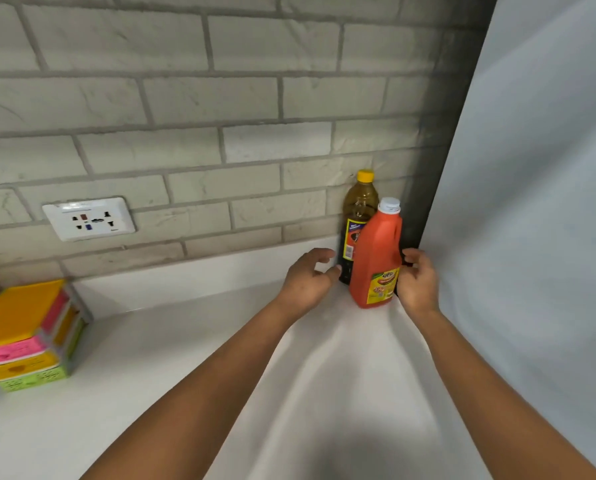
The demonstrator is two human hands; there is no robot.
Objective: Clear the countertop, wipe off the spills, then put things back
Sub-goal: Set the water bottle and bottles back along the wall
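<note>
An orange-red ketchup bottle [376, 258] with a white cap stands upright in the far right corner of the white countertop [185, 358]. Right behind it stands a dark oil bottle [357, 216] with a yellow cap, against the brick wall. My left hand [308, 277] hovers just left of both bottles, fingers loosely curled, thumb near the oil bottle's base, holding nothing. My right hand [416, 280] is at the ketchup bottle's right side, fingers relaxed and close to its label; no grip shows.
A stack of colourful plastic containers [26, 336] sits at the left edge of the counter. A white wall socket [88, 218] is set in the grey brick backsplash. A tall pale panel [531, 202] closes off the right side.
</note>
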